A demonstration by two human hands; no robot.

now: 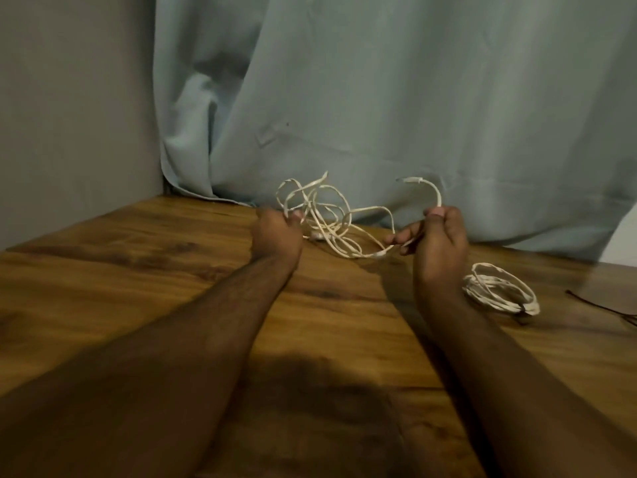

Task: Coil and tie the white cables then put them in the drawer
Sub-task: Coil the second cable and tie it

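Observation:
A loose, tangled white cable (pixel 331 219) hangs between both hands above the wooden table (pixel 138 270). My left hand (pixel 277 234) grips a bunch of its loops, which stick up above the fist. My right hand (pixel 436 239) pinches the cable near its free end, and that end with its plug (pixel 412 180) curves up and to the left. The slack sags onto the table between the hands. A second white cable (pixel 501 288), coiled into a ring, lies on the table just right of my right wrist. No drawer is in view.
A pale blue curtain (pixel 379 98) hangs along the table's back edge, close behind the cable. A grey wall (pixel 69 115) closes the left side. A thin dark cord (pixel 606 310) lies at the table's right edge.

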